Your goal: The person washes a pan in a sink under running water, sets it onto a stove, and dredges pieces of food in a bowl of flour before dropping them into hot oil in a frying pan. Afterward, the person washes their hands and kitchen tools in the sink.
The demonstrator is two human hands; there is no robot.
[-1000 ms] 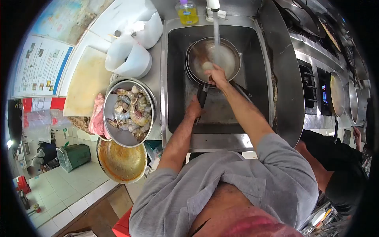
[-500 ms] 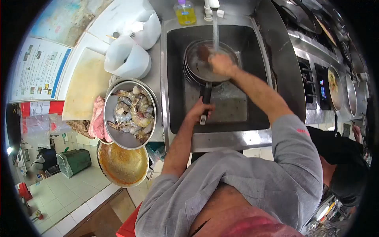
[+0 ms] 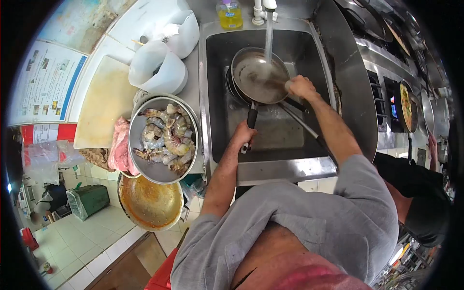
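The frying pan [image 3: 256, 75] sits in the sink [image 3: 275, 135], under running water [image 3: 268, 44], above another pan [image 3: 231, 89]. Judged rigid and moderately heavy, it should be slippery when wet; grip by the black handle [image 3: 252, 117]. The left hand [image 3: 245, 131] is closed around that handle. The right hand [image 3: 302, 87] is curled at the pan's right side; what it holds cannot be told

1. Open room lies over the sink floor [image 3: 278, 139] between the left hand [image 3: 245, 131] and the slanting handle [image 3: 299, 121].
2. Falling water [image 3: 268, 41] blocks the pan's [image 3: 253, 84] far side, below the faucet [image 3: 269, 6].
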